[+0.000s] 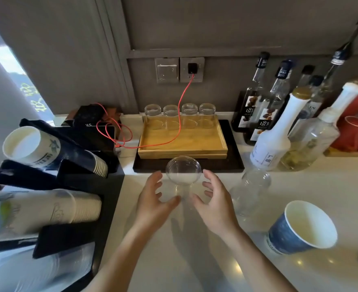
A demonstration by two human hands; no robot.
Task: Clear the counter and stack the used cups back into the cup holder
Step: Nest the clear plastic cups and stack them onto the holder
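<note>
A clear plastic cup (183, 173) stands upright on the white counter (195, 239) in the middle. My left hand (152, 199) and my right hand (214, 203) flank its lower part, fingers spread, thumbs near its base; whether they touch it is unclear. A blue paper cup (300, 228) stands at the right front. The black cup holder (72, 180) at the left carries a lying stack of blue cups (53, 150), a stack of white cups (47, 209) below it, and clear cups (36, 268) at the bottom.
A wooden tray (182, 144) on a black tray holds several upturned glasses behind the cup, with a red cable (179, 114) across it. A clear empty bottle (251, 190) stands right of my right hand. Syrup bottles (271, 133) and red cups (353, 131) fill the back right.
</note>
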